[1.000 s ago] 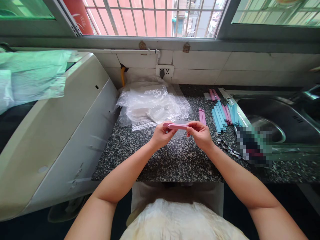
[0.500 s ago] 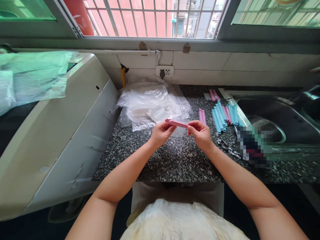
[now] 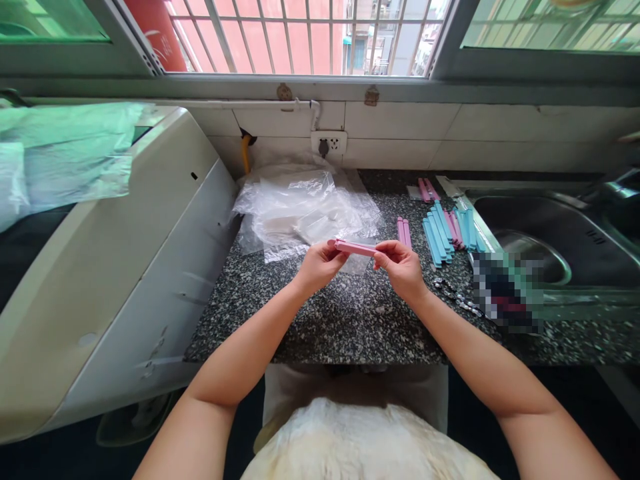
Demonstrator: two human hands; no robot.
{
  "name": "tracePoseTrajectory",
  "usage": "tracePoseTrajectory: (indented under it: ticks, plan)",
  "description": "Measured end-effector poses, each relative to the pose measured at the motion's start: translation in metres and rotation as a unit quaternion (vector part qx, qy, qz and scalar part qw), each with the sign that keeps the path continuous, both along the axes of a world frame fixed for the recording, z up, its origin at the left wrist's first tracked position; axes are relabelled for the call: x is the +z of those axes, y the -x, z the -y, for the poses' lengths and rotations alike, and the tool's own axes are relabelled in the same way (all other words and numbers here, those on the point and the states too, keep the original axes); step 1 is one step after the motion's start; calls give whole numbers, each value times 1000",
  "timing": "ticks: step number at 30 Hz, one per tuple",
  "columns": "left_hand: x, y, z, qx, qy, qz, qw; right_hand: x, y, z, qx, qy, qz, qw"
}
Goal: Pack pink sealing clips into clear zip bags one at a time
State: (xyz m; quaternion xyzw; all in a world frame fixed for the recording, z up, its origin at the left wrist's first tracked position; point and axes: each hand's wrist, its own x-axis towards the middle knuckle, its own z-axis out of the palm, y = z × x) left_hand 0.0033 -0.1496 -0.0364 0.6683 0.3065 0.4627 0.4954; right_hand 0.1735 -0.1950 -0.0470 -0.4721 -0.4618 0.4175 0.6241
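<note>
Between my two hands a pink bag sealing clip (image 3: 355, 249) is held level above the counter. My left hand (image 3: 321, 265) pinches its left end, and my right hand (image 3: 401, 268) grips the right end between thumb and fingers. A small clear plastic bag (image 3: 358, 265) shows just beneath the clip; whether it touches the clip I cannot tell. Just past my right hand lie a pair of pink clips (image 3: 404, 231). Farther right is a group of blue clips (image 3: 438, 235) with several pink ones among them.
Clear plastic bags (image 3: 305, 207) are heaped at the back left of the speckled counter (image 3: 340, 327). A metal sink (image 3: 550, 227) is at the right, with a blurred dark item (image 3: 505, 293) before it. A large white appliance (image 3: 150, 253) stands left. More pink clips (image 3: 428, 190) lie behind.
The clip has tilted very slightly in my fingers, its left end looking a little more parted. Both hands keep their grip in nearly the same place.
</note>
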Motion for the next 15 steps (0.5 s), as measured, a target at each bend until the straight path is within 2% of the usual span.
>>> tracePoseTrajectory:
  ticks: [9,15]
  plan:
    - [5,4,-2,-43,11,0,999,-1,-1,0,64,20,1,998]
    - [6,8,-7,-61,44,-31,997,0,0,1,81,28,3,996]
